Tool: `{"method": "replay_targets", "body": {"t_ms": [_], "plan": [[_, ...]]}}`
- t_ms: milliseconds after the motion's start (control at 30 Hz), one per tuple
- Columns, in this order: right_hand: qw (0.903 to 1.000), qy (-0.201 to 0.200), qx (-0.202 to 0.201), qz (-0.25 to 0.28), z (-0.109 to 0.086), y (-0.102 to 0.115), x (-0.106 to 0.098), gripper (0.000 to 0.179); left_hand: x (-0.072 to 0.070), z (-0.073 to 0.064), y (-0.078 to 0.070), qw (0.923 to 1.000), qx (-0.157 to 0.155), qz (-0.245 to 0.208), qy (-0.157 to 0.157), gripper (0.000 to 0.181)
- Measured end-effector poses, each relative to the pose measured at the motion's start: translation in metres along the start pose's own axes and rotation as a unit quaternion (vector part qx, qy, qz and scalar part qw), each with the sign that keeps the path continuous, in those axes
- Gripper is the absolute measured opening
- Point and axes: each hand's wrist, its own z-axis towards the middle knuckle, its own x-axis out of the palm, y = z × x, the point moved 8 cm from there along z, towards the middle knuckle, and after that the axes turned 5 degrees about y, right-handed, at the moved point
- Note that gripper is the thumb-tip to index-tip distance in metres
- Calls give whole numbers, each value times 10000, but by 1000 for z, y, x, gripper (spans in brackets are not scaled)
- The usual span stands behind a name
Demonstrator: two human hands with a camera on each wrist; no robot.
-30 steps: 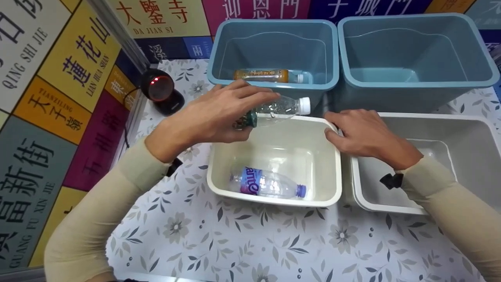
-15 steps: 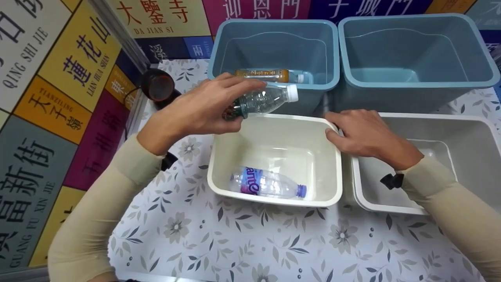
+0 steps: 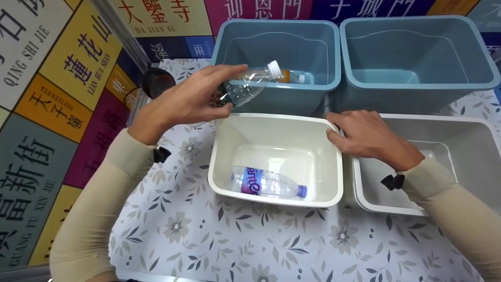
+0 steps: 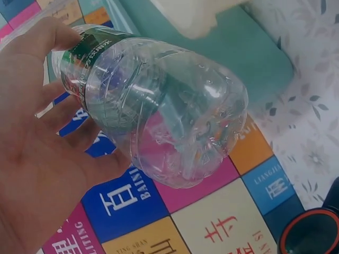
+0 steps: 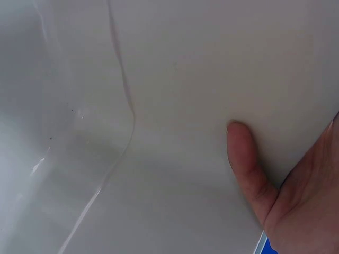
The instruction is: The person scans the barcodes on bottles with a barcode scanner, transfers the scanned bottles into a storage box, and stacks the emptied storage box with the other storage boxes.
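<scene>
My left hand (image 3: 180, 98) grips a clear plastic bottle (image 3: 248, 88) with a white cap and a dark green label. It is held tilted, cap up and to the right, in front of the left blue bin (image 3: 289, 100) and overlapping its near rim. In the left wrist view, fingers and thumb wrap the label end, and the bottle's clear base (image 4: 206, 121) faces the camera. With my right hand (image 3: 362, 133) I hold the back right corner of the cream bin (image 3: 274, 133). A clear bottle with a purple label (image 3: 270, 184) lies inside that bin.
A second, grey-white bin (image 3: 469, 156) stands right of the cream one. Another blue bin (image 3: 399, 51) is behind it. An orange-labelled bottle (image 3: 285, 76) lies in the left blue bin. At the back left sits a black scanner-like device (image 3: 157, 82) by the printed wall.
My left hand has moved left and back with the bottle, and the bottle's cap end has tipped upward. Red lights on the black device no longer show. My right hand stays put.
</scene>
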Motion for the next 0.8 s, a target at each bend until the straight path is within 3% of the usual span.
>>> {"method": "replay_targets", "body": {"t_ms": [800], "plan": [[10000,-3,35,-26,-1,1,-1,18,2,-22,26,9950,-366,506,-776,76]]}}
